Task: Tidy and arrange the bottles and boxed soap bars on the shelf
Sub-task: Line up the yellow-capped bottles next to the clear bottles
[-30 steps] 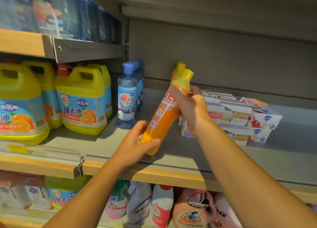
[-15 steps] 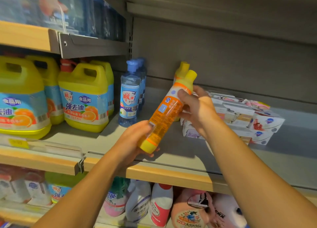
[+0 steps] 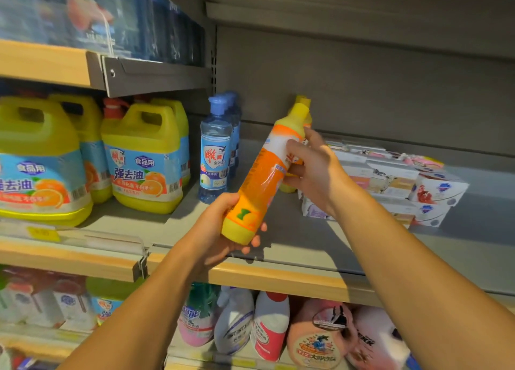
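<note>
Both hands grip a tilted orange bottle (image 3: 262,174) above the shelf (image 3: 278,275): left hand (image 3: 220,230) at its base, right hand (image 3: 312,166) near the neck. Probably light, rigid, slick plastic.

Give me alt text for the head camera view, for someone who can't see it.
Two bare hands hold a tilted orange bottle above a grey shelf: the left hand grips its base, the right hand its upper part. Blue bottles and yellow jugs stand to the left, stacked soap boxes to the right.
</note>
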`<control>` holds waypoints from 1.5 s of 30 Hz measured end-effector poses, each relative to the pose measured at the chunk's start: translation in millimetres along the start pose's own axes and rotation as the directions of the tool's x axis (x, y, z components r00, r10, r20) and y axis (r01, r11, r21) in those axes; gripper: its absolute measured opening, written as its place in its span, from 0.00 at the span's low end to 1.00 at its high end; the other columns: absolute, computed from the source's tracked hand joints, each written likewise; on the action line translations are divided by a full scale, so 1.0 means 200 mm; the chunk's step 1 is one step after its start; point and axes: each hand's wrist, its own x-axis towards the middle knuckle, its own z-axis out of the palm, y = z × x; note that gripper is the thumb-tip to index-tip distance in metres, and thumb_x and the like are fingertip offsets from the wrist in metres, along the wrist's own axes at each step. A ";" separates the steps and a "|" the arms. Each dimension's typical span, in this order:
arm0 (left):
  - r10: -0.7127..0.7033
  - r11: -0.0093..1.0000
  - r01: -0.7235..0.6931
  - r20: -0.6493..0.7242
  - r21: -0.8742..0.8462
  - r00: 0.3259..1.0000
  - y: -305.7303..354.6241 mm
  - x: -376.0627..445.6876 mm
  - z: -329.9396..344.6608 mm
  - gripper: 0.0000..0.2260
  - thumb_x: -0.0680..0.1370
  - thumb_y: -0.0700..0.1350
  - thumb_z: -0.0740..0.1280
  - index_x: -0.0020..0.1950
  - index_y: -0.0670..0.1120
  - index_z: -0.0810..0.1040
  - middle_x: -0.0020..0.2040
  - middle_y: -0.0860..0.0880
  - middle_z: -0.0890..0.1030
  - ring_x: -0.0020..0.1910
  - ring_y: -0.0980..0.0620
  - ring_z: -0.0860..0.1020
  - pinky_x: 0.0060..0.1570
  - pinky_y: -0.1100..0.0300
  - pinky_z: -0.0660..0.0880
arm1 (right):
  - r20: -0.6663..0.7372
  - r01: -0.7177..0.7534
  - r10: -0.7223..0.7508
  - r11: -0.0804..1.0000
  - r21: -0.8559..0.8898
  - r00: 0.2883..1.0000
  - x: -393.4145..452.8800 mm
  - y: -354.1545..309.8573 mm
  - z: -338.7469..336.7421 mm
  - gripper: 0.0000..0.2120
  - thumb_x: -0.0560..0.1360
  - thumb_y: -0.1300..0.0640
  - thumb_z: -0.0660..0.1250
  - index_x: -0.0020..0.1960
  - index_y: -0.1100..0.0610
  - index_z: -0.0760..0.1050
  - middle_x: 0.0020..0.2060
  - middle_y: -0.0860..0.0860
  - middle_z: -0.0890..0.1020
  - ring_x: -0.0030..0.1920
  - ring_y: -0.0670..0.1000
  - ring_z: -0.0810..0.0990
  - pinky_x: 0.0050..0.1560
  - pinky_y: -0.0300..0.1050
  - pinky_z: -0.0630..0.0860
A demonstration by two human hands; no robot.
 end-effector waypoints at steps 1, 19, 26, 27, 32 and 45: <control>-0.025 1.000 0.026 0.021 -0.016 0.999 0.01 0.00 -0.01 0.26 0.74 0.57 0.60 0.61 0.38 0.74 0.42 0.38 0.81 0.31 0.44 0.79 0.28 0.59 0.74 | -0.003 -0.005 0.005 1.000 0.005 1.000 0.00 0.01 0.00 0.18 0.80 0.59 0.62 0.69 0.50 0.66 0.51 0.56 0.81 0.47 0.56 0.83 0.34 0.46 0.80; 0.171 0.945 -0.132 -0.108 0.299 0.979 -0.03 0.00 0.03 0.20 0.72 0.47 0.73 0.61 0.43 0.76 0.53 0.38 0.83 0.48 0.37 0.83 0.45 0.46 0.82 | -0.204 0.073 -0.151 0.935 -0.346 0.967 0.05 0.14 -0.01 0.27 0.73 0.44 0.71 0.67 0.49 0.67 0.51 0.46 0.81 0.46 0.47 0.83 0.38 0.42 0.81; -0.005 1.000 0.002 -0.097 -0.029 0.995 0.01 -0.01 0.04 0.27 0.70 0.55 0.65 0.63 0.40 0.73 0.45 0.38 0.84 0.39 0.42 0.84 0.33 0.53 0.80 | -0.076 -0.160 0.157 0.986 -0.040 0.985 0.06 0.22 -0.04 0.15 0.78 0.52 0.66 0.63 0.52 0.73 0.51 0.54 0.84 0.46 0.54 0.85 0.37 0.49 0.82; -0.016 0.999 0.013 -0.096 -0.034 0.995 0.01 -0.01 0.04 0.27 0.69 0.56 0.65 0.62 0.40 0.73 0.45 0.39 0.84 0.38 0.42 0.84 0.32 0.54 0.80 | -0.091 -0.173 0.169 0.984 -0.034 0.981 0.06 0.23 -0.04 0.14 0.78 0.52 0.67 0.62 0.53 0.73 0.50 0.54 0.84 0.46 0.54 0.85 0.37 0.49 0.82; -0.074 0.996 0.067 -0.131 -0.054 0.989 0.02 0.01 0.03 0.31 0.68 0.58 0.65 0.64 0.39 0.73 0.43 0.39 0.83 0.34 0.44 0.83 0.29 0.55 0.79 | -0.136 -0.224 0.213 0.972 -0.073 0.967 0.10 0.24 0.01 0.08 0.76 0.50 0.69 0.52 0.51 0.73 0.46 0.53 0.83 0.42 0.53 0.85 0.33 0.48 0.81; 0.164 0.908 -0.112 -0.095 0.404 0.982 -0.06 0.06 0.02 0.24 0.71 0.54 0.75 0.64 0.48 0.75 0.55 0.48 0.85 0.54 0.48 0.83 0.53 0.50 0.81 | -0.097 0.044 -0.086 0.928 -0.371 0.992 0.04 0.08 0.08 0.23 0.71 0.47 0.75 0.61 0.52 0.71 0.48 0.48 0.83 0.44 0.47 0.84 0.40 0.43 0.82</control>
